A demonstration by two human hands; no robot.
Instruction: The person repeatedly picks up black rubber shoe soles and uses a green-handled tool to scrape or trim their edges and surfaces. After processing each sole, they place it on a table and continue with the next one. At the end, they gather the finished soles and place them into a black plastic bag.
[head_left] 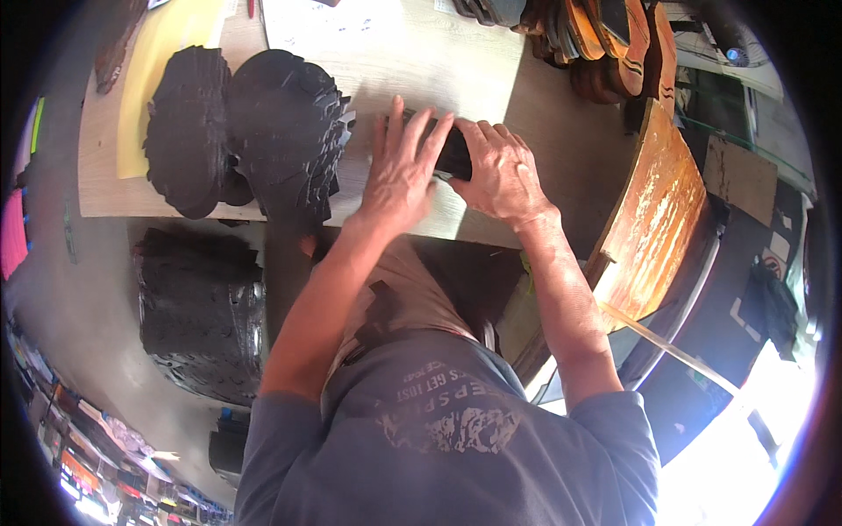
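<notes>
A small dark flat piece (453, 156) lies on the light wooden table between my two hands, much of it covered by them. My left hand (403, 171) rests over its left side, fingers stretched out and apart. At its right edge, my right hand (506, 175) is bent, with fingers and thumb closed around the piece. To the left of my hands stand two thick piles of black sole-shaped sheets, one pile (186, 131) farther left and the other pile (285, 118) nearer my left hand. Their edges are uneven and fanned.
Yellow sheet material (158, 61) lies under the left pile. Brown and orange sole-shaped boards (614, 44) cluster at the far right. A worn wooden board (653, 219) leans at the table's right side. Below the table on the left sits a bulky black plastic-wrapped bundle (197, 307).
</notes>
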